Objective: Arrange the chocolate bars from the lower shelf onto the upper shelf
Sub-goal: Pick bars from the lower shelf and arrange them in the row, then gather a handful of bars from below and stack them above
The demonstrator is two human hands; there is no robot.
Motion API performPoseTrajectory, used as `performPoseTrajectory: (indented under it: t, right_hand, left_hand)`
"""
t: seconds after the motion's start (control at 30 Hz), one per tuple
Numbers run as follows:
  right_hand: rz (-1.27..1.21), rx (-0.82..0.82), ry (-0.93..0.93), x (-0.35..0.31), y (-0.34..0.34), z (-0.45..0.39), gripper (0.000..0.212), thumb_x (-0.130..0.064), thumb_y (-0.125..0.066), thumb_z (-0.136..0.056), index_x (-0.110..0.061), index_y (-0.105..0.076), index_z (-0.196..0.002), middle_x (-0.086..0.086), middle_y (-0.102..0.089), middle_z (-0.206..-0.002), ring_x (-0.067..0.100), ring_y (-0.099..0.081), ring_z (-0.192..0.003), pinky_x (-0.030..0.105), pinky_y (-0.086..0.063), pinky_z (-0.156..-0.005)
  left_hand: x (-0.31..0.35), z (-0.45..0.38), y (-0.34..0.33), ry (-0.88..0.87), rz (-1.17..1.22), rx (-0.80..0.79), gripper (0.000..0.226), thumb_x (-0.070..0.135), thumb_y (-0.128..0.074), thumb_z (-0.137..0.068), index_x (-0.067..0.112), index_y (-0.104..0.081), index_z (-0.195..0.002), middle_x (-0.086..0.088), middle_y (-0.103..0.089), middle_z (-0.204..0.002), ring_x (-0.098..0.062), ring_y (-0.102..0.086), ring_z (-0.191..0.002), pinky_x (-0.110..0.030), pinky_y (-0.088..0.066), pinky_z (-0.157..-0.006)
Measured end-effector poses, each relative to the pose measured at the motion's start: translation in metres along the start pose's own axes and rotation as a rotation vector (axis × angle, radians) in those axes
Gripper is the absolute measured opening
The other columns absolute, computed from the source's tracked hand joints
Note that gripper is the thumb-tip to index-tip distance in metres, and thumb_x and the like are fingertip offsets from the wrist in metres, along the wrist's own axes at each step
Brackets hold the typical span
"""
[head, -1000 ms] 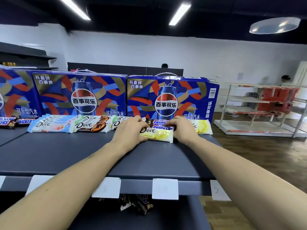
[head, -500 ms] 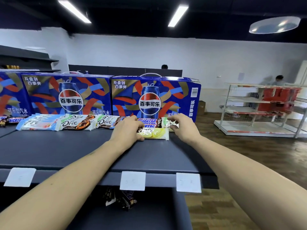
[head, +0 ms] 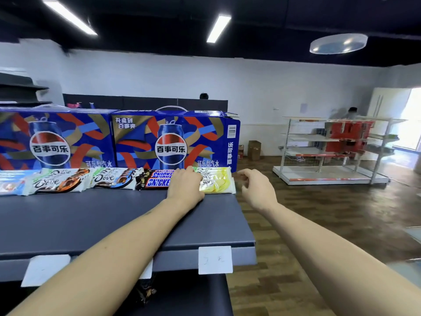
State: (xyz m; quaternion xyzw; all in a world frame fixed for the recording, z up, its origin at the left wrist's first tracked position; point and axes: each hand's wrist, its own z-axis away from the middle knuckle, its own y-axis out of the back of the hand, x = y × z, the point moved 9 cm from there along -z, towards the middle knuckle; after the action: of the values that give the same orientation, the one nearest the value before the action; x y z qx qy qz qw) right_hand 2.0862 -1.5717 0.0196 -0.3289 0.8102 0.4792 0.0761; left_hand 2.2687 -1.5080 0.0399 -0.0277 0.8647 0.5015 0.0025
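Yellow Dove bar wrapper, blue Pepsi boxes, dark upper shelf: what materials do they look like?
Yellow Dove bar wrapper: likely glossy plastic film, going by its shiny highlights and crimped end.
Blue Pepsi boxes: probably printed cardboard with a slight sheen; folded top flaps and a barcode show.
Dark upper shelf: looks like matte painted metal, flat with a thin folded front lip, though I can't confirm it.

Matt upper shelf (head: 91,224) — glossy wrappers (head: 216,182)

The left hand (head: 185,187) covers the right end of the Snickers bars (head: 157,179) and part of the yellow Dove bar (head: 217,182); the right hand (head: 257,188) is motion-blurred; wrappers on the lower shelf (head: 145,293) are mostly hidden
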Motion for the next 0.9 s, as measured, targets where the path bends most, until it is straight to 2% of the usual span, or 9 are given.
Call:
performPoseTrajectory:
  t: [0.1, 0.23, 0.53, 0.67, 0.8, 0.9]
  right_hand:
    - [0.016, 0.006, -0.025, 0.012, 0.002, -0.001, 0.046, -0.009, -0.053, -0.087, -0.025, -0.056, -0.13, -0.004, -0.061, -0.117, 0.015, -0.059, -0.105, 0.031, -0.051, -0.083]
    - [0.015, 0.008, -0.035, 0.018, 0.0, -0.005, 0.042, -0.011, -0.052, -0.088, -0.025, -0.058, -0.127, -0.005, -0.062, -0.113, 0.015, -0.06, -0.103, 0.032, -0.051, -0.085]
    - [0.005, -0.003, -0.069, 0.004, -0.016, -0.011, 0.032, -0.018, -0.048, -0.091, -0.027, -0.063, -0.116, -0.004, -0.063, -0.112, 0.014, -0.06, -0.099, 0.034, -0.052, -0.082]
    - [0.043, 0.014, -0.07, -0.009, -0.016, -0.009, 0.028, -0.029, -0.047, -0.096, -0.026, -0.064, -0.118, -0.003, -0.064, -0.113, 0.016, -0.06, -0.101, 0.034, -0.051, -0.081]
    - [0.125, -0.002, -0.077, -0.022, -0.014, -0.004, 0.034, -0.031, -0.045, -0.096, -0.027, -0.062, -0.125, -0.002, -0.063, -0.116, 0.019, -0.058, -0.11, 0.034, -0.05, -0.084]
    - [0.175, -0.043, -0.079, -0.034, -0.012, 0.008, 0.04, -0.037, -0.042, -0.097, -0.026, -0.057, -0.132, -0.002, -0.059, -0.129, 0.02, -0.051, -0.122, 0.037, -0.047, -0.095]
  left_hand:
    - [0.007, -0.012, -0.009, 0.017, -0.028, -0.007, 0.011, 0.025, -0.063, -0.082, 0.019, -0.065, -0.09, -0.003, -0.058, -0.1, -0.026, -0.054, -0.094, -0.034, -0.038, -0.092]
    - [0.0, -0.025, -0.021, 0.065, -0.042, 0.005, 0.01, 0.022, -0.061, -0.081, 0.023, -0.065, -0.091, -0.002, -0.059, -0.103, -0.024, -0.051, -0.101, -0.039, -0.034, -0.104]
    - [-0.008, -0.035, -0.031, 0.031, -0.011, -0.019, 0.018, 0.028, -0.061, -0.086, 0.019, -0.066, -0.101, -0.004, -0.055, -0.114, -0.026, -0.047, -0.109, -0.038, -0.038, -0.098]
    - [-0.008, -0.032, -0.026, -0.039, -0.007, 0.001, 0.024, 0.032, -0.06, -0.086, 0.019, -0.064, -0.106, -0.004, -0.054, -0.117, -0.025, -0.045, -0.111, -0.037, -0.037, -0.098]
    - [-0.002, -0.025, -0.018, -0.118, 0.01, 0.024, 0.028, 0.03, -0.057, -0.087, 0.018, -0.062, -0.112, -0.005, -0.053, -0.12, -0.026, -0.045, -0.113, -0.037, -0.037, -0.098]
    - [0.004, -0.017, -0.012, -0.165, 0.034, 0.029, 0.035, 0.032, -0.055, -0.088, 0.019, -0.059, -0.121, -0.007, -0.052, -0.124, -0.027, -0.043, -0.118, -0.038, -0.035, -0.101]
